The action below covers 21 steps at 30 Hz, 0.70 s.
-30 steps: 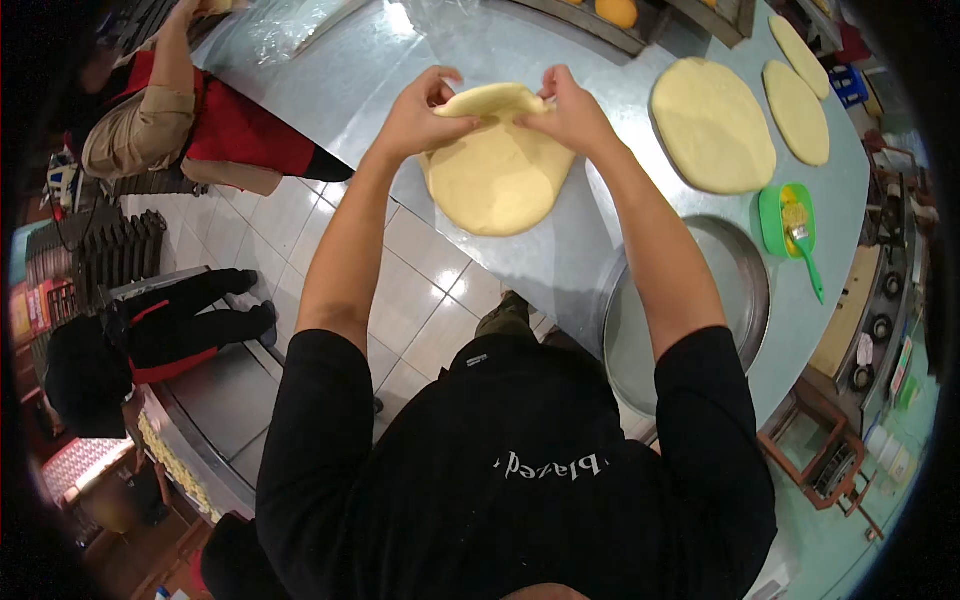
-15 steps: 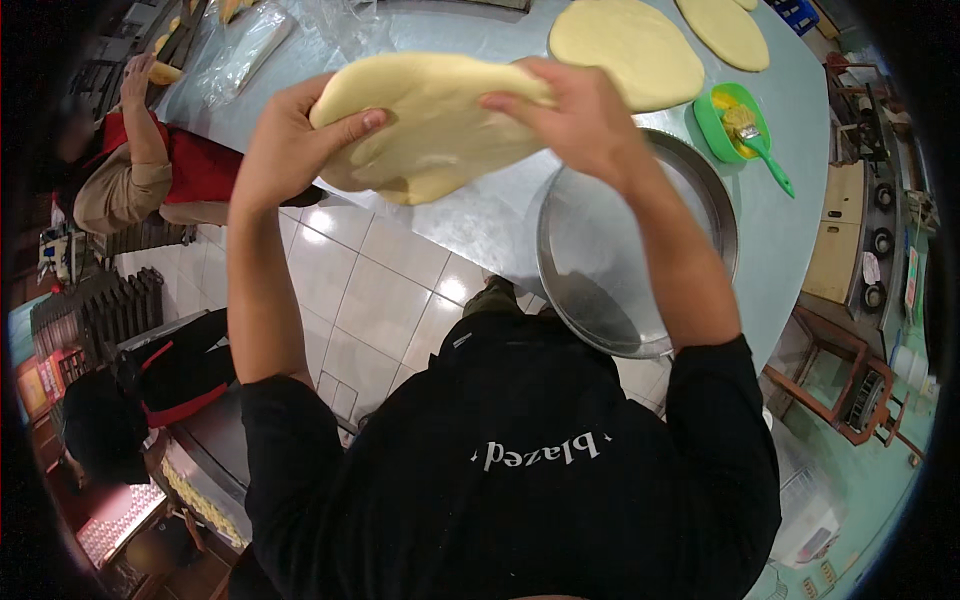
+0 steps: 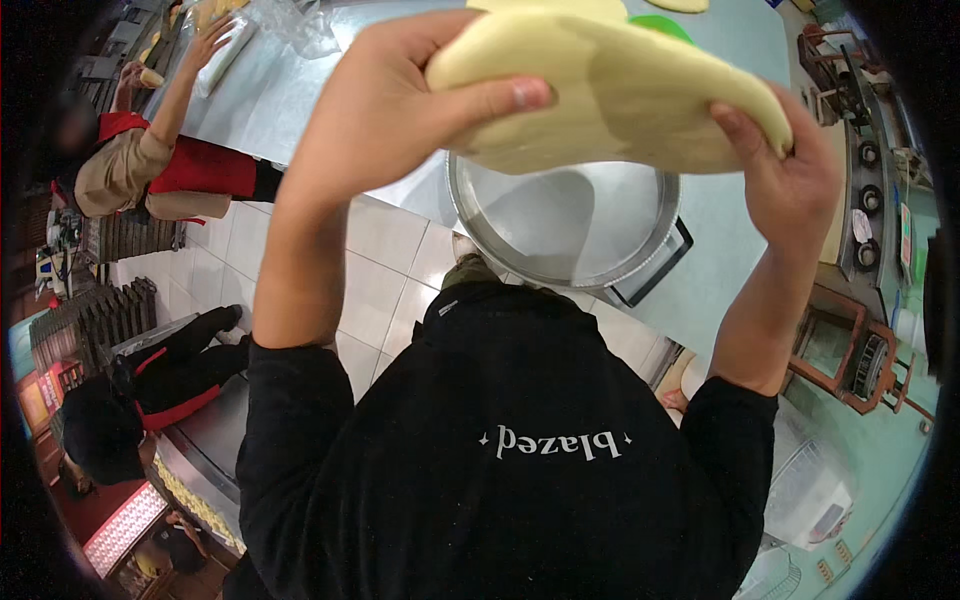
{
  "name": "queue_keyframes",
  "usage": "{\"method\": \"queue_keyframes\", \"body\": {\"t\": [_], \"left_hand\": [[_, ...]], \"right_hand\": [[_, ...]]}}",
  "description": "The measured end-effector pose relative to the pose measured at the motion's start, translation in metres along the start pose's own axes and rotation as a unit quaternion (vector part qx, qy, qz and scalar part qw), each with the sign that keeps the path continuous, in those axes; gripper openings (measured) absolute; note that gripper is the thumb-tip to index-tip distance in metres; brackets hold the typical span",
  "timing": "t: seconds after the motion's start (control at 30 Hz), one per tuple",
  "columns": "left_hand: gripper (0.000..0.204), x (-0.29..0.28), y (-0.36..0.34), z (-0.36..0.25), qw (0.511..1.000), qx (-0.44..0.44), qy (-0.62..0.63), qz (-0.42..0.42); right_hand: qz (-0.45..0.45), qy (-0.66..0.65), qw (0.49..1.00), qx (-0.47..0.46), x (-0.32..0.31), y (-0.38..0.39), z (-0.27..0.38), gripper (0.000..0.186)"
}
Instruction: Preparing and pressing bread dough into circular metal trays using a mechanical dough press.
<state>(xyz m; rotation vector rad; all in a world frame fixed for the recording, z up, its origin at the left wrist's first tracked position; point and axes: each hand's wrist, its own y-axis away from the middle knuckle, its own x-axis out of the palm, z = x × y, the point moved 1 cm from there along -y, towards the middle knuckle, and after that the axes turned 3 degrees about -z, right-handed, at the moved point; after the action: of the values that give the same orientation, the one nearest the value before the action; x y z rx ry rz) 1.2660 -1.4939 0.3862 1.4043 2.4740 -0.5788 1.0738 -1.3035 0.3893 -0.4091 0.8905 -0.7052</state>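
A flat sheet of pale yellow dough (image 3: 610, 95) is stretched between my hands, raised above the table. My left hand (image 3: 400, 110) pinches its left edge, the thumb lying on the near face. At the right edge my right hand (image 3: 785, 170) grips it, the thumb also on the near side and the fingers behind. Under the dough a round metal pan (image 3: 560, 275) stands at the table's near edge, its far part hidden by the sheet. More flat dough (image 3: 575, 10) shows behind it, with a green bowl (image 3: 662, 27) mostly covered.
The metal table (image 3: 735, 230) spans the front. At the left a person in a red apron (image 3: 205, 165) works at it near plastic bags (image 3: 225, 55). Another person in dark clothes (image 3: 105, 430) is at the lower left. A brown frame with a wheel (image 3: 840, 350) stands at the right.
My hands have carried the dough sheet to the right, over the pan, and it looks closer. The green bowl and other dough are now mostly covered or near the top edge.
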Motion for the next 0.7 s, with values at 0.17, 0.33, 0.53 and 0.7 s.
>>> {"method": "queue_keyframes", "body": {"t": [0.17, 0.33, 0.53, 0.7], "left_hand": [[0.036, 0.010, -0.009, 0.002, 0.998, 0.026, -0.001, 0.054], [0.041, 0.014, -0.055, 0.022, 0.988, -0.122, 0.072, 0.065], [0.047, 0.096, -0.053, 0.200, 0.953, -0.271, -0.119, 0.063], [0.043, 0.103, -0.032, 0.199, 0.974, -0.174, -0.136, -0.060]], "right_hand": [[-0.017, -0.047, 0.994, 0.100, -0.003, 0.021, -0.002, 0.026], [-0.016, -0.035, 0.971, 0.235, 0.018, -0.010, -0.032, 0.037], [0.183, 0.080, 0.935, 0.292, 0.125, 0.068, -0.197, 0.048], [0.055, 0.053, 0.930, 0.359, 0.124, 0.062, -0.154, 0.040]]}}
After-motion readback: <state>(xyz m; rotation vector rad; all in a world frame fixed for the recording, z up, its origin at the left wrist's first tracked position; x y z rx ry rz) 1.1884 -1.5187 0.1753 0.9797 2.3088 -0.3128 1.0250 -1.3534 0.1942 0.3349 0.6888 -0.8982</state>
